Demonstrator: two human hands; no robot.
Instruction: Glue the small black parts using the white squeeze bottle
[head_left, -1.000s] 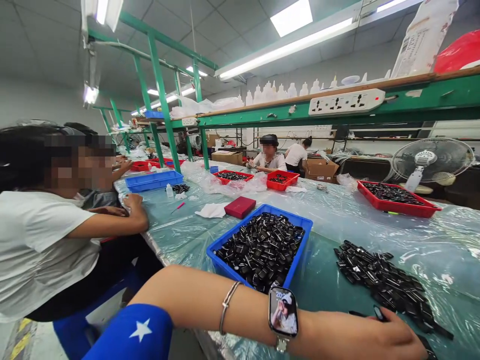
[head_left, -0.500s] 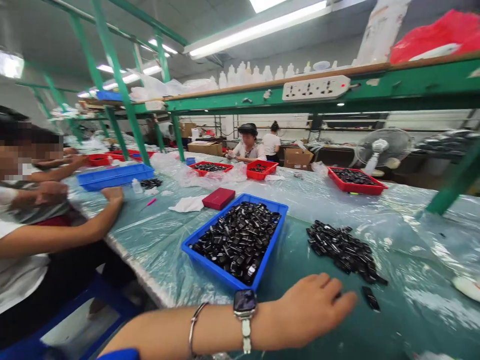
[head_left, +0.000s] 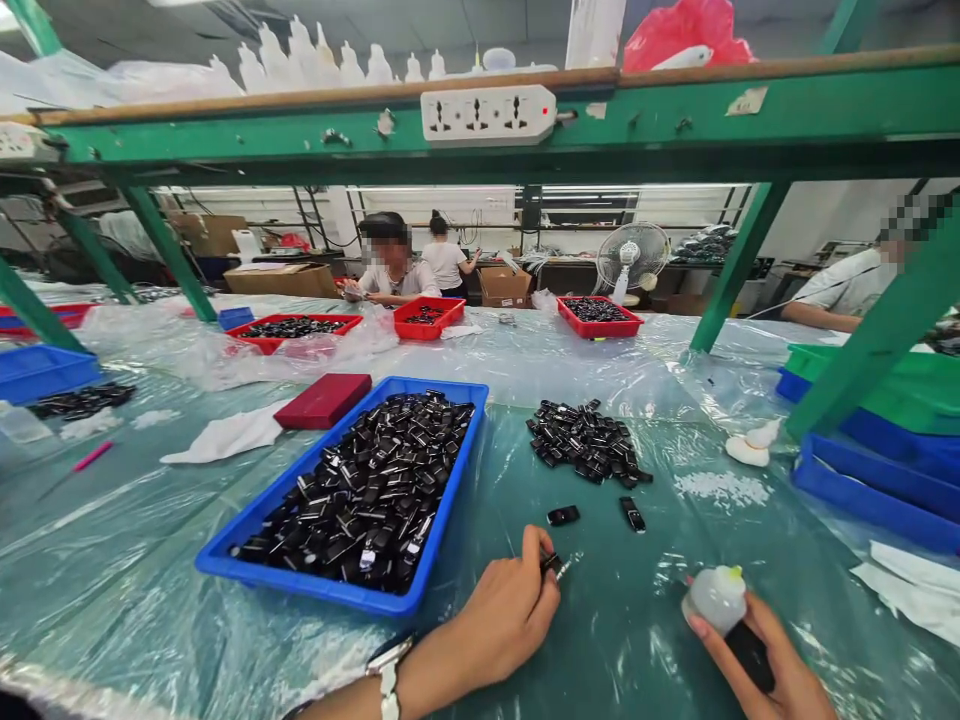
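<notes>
My left hand [head_left: 506, 610], with a watch on its wrist, pinches a small glossy black piece [head_left: 552, 564] just above the green table. My right hand [head_left: 772, 660], at the lower right, is wrapped round a small translucent squeeze bottle [head_left: 716, 598] with a yellowish tip. A dark object [head_left: 748, 655] shows between the right hand's fingers; its kind is unclear. Beyond my left hand lie two single black pieces, one on its side [head_left: 563, 515] and one slanted [head_left: 632, 514]. Behind them is a loose pile of black pieces [head_left: 585, 440].
A blue tray [head_left: 442, 575] heaped with black pieces stands left of my hands. Near it are a dark red box [head_left: 322, 402] and a white cloth [head_left: 229, 432]. White granules [head_left: 721, 489] and blue bins [head_left: 877, 500] lie rightward. A green shelf beam [head_left: 300, 140] spans overhead; people sit beyond.
The view has swung right. My left hand, earlier stretched toward the loose pieces, is drawn back and pinches one. My right hand has come into view with the bottle.
</notes>
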